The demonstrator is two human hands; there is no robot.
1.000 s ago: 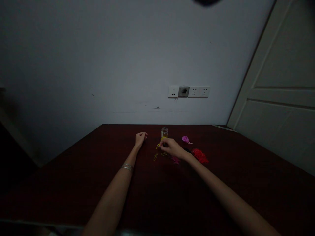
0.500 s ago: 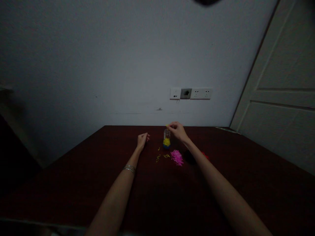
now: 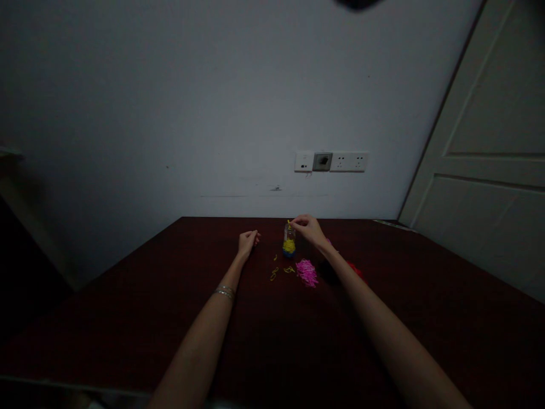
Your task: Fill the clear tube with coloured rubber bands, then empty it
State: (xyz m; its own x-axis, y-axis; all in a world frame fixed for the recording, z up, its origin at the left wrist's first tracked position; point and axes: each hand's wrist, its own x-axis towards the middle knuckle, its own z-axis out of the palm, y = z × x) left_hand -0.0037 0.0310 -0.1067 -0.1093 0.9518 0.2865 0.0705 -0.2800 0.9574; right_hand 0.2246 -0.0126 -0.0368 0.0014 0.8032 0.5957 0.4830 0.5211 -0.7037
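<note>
Your right hand [image 3: 292,225] has risen to the glass jar [image 3: 289,246], pinching a yellow rubber band [image 3: 288,224]; your left hand [image 3: 248,243] is curled closed. More sit inside; loose bands [image 3: 274,274] remain.

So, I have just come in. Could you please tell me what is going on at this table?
A person's right hand pinches a yellow strand at the mouth of a glass jar. Inside the jar, yellow pieces sit above something blue. The loosely curled left hand rests on the table, left of the jar, with nothing visible in it. A few loose yellow strands and a pink pile lie near the jar, and something red is partly hidden by the right forearm.
</note>
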